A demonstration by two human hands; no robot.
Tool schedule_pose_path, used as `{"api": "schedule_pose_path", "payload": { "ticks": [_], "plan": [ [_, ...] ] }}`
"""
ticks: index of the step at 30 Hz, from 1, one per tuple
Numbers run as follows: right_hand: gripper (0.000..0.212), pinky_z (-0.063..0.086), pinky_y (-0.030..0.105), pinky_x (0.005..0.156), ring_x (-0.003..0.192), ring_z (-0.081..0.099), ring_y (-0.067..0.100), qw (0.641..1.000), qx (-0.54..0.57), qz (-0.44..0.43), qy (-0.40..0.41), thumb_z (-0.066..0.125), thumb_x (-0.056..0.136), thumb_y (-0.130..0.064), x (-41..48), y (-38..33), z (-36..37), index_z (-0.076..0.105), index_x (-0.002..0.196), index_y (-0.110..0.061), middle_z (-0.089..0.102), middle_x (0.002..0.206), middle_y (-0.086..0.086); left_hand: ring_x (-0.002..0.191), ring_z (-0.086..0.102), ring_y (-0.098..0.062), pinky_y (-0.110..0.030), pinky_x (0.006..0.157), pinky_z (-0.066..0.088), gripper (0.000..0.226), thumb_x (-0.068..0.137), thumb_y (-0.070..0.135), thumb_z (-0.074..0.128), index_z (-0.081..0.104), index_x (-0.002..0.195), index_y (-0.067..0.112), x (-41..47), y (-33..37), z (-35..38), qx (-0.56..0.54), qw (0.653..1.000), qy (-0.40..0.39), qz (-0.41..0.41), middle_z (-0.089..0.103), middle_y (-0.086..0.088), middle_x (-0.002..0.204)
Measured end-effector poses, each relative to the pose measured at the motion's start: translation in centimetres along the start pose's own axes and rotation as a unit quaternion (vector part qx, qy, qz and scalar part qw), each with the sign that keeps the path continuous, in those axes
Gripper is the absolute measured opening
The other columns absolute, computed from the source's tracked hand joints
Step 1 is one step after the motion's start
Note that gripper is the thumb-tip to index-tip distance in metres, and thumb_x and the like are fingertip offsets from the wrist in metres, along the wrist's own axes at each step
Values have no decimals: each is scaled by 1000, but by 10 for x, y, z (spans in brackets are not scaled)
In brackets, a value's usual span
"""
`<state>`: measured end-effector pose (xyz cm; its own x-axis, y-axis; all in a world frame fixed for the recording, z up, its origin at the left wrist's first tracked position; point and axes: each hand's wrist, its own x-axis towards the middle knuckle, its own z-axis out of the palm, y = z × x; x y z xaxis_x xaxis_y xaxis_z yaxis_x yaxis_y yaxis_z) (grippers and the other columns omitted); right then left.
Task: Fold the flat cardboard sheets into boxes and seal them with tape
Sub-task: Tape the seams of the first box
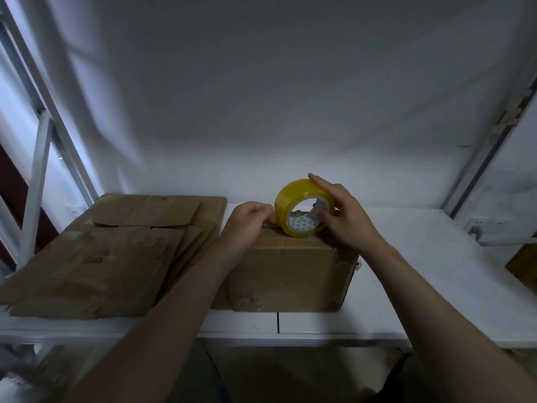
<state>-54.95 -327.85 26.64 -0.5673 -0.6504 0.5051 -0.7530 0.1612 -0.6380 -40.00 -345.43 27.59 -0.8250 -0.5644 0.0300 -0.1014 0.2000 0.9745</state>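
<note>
Roll on box top
Box (290, 271) stands on table (412, 274), sheets (98, 257) stacked left of it. Right hand (345, 218) grips roll (300, 196) upright on box top; left hand (250, 221) curled beside roll, hold unclear

Dim indoor scene in cool bluish light that enters by the window frame (38, 158) at the left edge. The white wall (261, 97) is brightest low down and greys upward, crossed by soft diagonal shadows. The forearms (162, 330) near the bottom edge are dark. Wide-angle distortion bows the side edges, which look soft and smeared. The yellow tape roll (287, 196) is the one vivid colour.
</note>
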Motion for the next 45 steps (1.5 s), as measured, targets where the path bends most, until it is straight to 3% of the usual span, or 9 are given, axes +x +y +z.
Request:
{"api": "schedule_pose_path", "payload": {
  "ticks": [5,10,14,21,29,35,39,42,45],
  "plan": [
    [69,44,9,82,105,49,-1,1000,2,7,23,63,97,-5,-6,-3,2,40,150,-43,52,117,-2,106,65,-21,-47,99,52,16,86,38,56,63,97,29,10,-5,4,43,999,-17,-11,75,9,74],
    [70,44,9,83,106,50,-1,1000,17,6,21,62,96,-2,-7,-1,2,41,148,-44,52,117,-1,103,65,-28,-52,93,54,27,65,44,61,57,92,40,18,-15,6,16,999,-9,-27,74,-1,83],
    [72,42,11,86,105,50,5,999,0,-42,5,59,96,1,-1,1,-1,40,147,-45,50,112,1,89,68,-26,-43,87,54,18,89,12,60,46,91,24,7,0,7,-3,999,22,-26,72,-6,81],
    [85,52,36,81,95,49,11,994,-78,-51,-61,52,90,6,15,0,-17,39,143,-59,39,110,-8,82,61,-25,-49,91,51,25,92,4,60,42,85,18,21,-7,-17,-61,996,49,-33,67,-6,74],
    [79,53,25,93,107,63,18,995,92,-16,-41,46,86,21,8,-2,-1,56,138,-38,54,123,-1,73,57,-20,-39,78,50,31,95,3,61,38,81,17,31,-18,-36,-49,999,14,-6,63,-1,65],
    [80,56,46,82,102,55,14,991,-55,-36,-115,46,90,8,29,-22,1,48,136,-57,45,119,-10,54,52,-11,-22,50,39,32,95,1,61,39,79,19,39,-30,-73,-17,999,26,30,65,2,63],
    [79,50,32,65,95,45,6,981,-146,-54,-115,47,91,4,28,-40,11,41,136,-61,41,120,-13,56,42,-21,-18,37,29,36,95,-4,60,38,78,19,45,-41,-105,-31,997,63,41,64,2,58],
    [78,34,19,62,101,39,8,971,-191,-73,-122,45,89,4,30,-50,18,45,136,-58,40,121,-11,58,43,-22,-17,37,32,38,95,-5,60,35,78,19,43,-42,-117,-34,997,63,39,61,4,55],
    [77,31,20,61,104,42,13,954,-249,-84,-141,48,88,4,35,-60,19,46,136,-56,40,120,-10,63,43,-24,-20,42,31,39,93,-1,64,34,76,19,40,-48,-121,-38,997,60,25,61,4,54]
  ]
}}
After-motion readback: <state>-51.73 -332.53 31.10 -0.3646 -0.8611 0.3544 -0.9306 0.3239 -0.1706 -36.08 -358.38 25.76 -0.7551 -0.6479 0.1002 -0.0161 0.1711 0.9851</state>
